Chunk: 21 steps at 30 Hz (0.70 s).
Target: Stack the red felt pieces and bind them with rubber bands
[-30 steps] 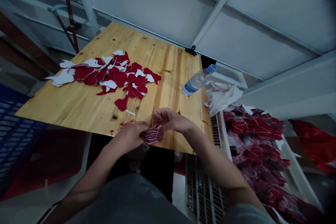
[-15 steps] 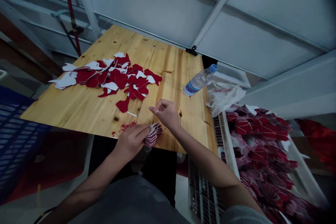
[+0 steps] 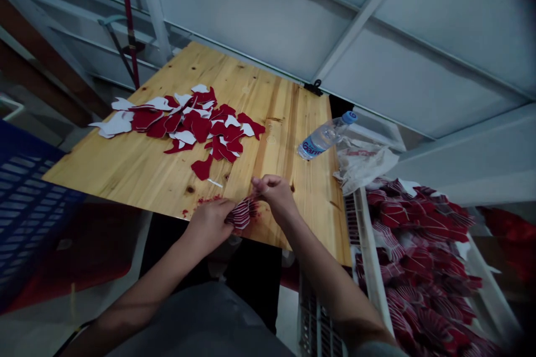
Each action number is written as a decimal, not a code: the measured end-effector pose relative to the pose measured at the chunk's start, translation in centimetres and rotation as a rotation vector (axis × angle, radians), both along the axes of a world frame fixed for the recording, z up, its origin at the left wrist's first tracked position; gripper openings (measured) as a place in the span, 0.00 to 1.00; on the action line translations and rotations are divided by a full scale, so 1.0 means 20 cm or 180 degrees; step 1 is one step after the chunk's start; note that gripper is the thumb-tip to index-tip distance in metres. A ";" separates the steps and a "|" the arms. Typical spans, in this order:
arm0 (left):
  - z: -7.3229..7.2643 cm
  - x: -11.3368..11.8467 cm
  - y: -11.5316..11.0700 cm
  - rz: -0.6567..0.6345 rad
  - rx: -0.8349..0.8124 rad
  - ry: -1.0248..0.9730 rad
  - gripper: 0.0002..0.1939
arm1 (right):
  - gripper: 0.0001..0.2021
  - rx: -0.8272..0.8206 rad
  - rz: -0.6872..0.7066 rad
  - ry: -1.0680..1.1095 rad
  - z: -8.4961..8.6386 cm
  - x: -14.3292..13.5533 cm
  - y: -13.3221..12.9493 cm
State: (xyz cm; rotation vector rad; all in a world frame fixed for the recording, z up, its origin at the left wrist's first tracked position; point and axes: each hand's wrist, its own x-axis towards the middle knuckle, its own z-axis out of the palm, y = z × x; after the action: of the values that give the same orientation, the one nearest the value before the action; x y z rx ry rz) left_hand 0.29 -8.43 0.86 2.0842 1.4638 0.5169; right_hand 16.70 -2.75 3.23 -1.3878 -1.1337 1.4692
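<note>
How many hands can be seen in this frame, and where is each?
2. The left hand grips a striped piece at the near edge of the wooden table; the right hand is just right of that piece.

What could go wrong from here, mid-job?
The striped bundle in the left hand is close to the table's near edge, so it might drop off if the grip slips. The bottle stands near the right edge; a wide swing of the right hand could knock it. The heaped crate beside the table might shed pieces if bumped.
</note>
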 end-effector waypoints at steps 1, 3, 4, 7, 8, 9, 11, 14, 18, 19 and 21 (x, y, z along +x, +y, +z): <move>0.01 0.00 0.01 0.0060 -0.0135 -0.0098 0.10 | 0.27 -0.0167 -0.0105 0.0297 -0.02 0.01 -0.01; 0.01 0.00 0.03 0.0139 -0.0338 -0.0313 0.07 | 0.26 -0.0292 -0.0169 0.0728 -0.06 0.04 -0.03; 0.01 -0.01 0.04 0.0183 -0.0438 -0.0445 0.05 | 0.25 -0.0277 -0.0100 0.0843 -0.08 0.05 -0.04; -0.01 -0.03 0.08 0.0303 -0.0876 -0.1049 0.06 | 0.24 0.0133 0.0333 0.0548 -0.09 0.08 -0.09; 0.00 -0.04 0.10 0.0255 -0.1095 -0.1286 0.09 | 0.27 0.0365 0.0507 0.0245 -0.09 0.08 -0.10; 0.01 -0.05 0.11 0.0174 -0.1304 -0.1451 0.12 | 0.29 0.0595 0.0687 -0.0088 -0.07 0.09 -0.12; 0.04 -0.06 0.15 -0.0016 -0.1564 -0.1395 0.12 | 0.33 0.0965 0.1021 -0.0630 -0.03 0.10 -0.13; 0.13 -0.03 0.20 -0.0334 -0.1313 -0.0604 0.08 | 0.35 0.1243 0.1327 -0.0973 0.01 0.09 -0.14; 0.21 0.03 0.22 -0.0502 -0.0859 0.0133 0.05 | 0.26 0.1650 0.1010 -0.1238 0.01 0.09 -0.15; 0.21 0.04 0.21 -0.0461 -0.0858 0.0125 0.05 | 0.23 0.1771 0.0842 -0.1273 0.00 0.09 -0.16; 0.21 0.03 0.20 -0.0428 -0.0962 -0.0312 0.12 | 0.17 0.1979 0.0413 -0.1256 -0.02 0.08 -0.18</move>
State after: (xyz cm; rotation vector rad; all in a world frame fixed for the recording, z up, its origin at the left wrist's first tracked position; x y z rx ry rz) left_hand 0.83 -4.52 4.99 1.8748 1.2502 0.3185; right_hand 18.39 -6.33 2.75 -1.1869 -1.7719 0.8142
